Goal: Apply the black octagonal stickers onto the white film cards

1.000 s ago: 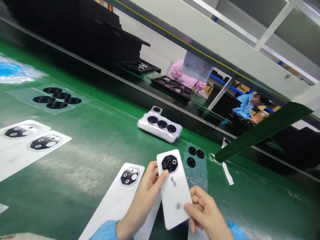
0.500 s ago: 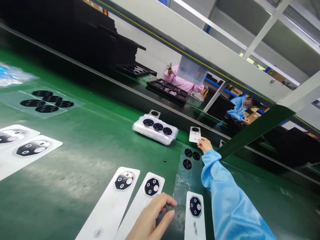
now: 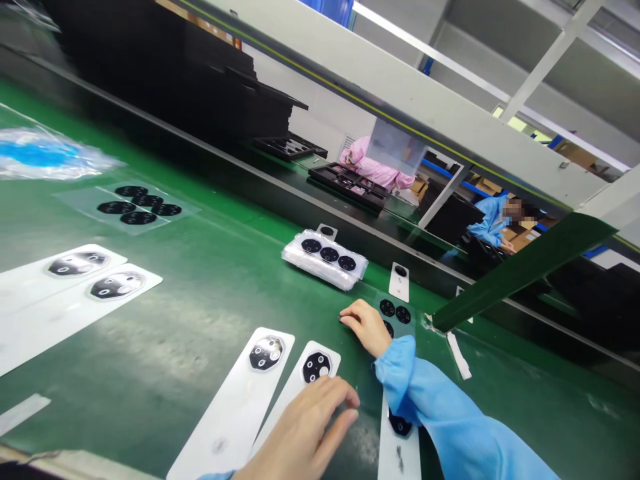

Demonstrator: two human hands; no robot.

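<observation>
My right hand (image 3: 369, 327) is over the bench with finger and thumb closed on a small dark piece (image 3: 342, 318), mostly hidden by the fingertips. My left hand (image 3: 310, 423) is open, its fingers curved and apart from the thumb. It overlaps a white phone back panel (image 3: 283, 417) with a black octagonal camera plate. To the left lies a similar panel (image 3: 233, 407). Under my right sleeve, another panel (image 3: 400, 457) is partly covered. A small white panel (image 3: 399, 288) sits at the bench's far side, beyond a clear sheet of black octagonal plates (image 3: 395, 310).
A wrapped stack with black octagons (image 3: 327, 257) stands at the back. More panels (image 3: 120, 293), a plate sheet (image 3: 140, 207) and plastic bags (image 3: 45, 153) are on the left. A green post (image 3: 520, 273) rises at the right. Two people sit beyond the ledge.
My right hand has let go of the small white panel at the back and moved left and nearer, onto the small dark piece. My left hand stays nearly in place. The view has shifted slightly.
</observation>
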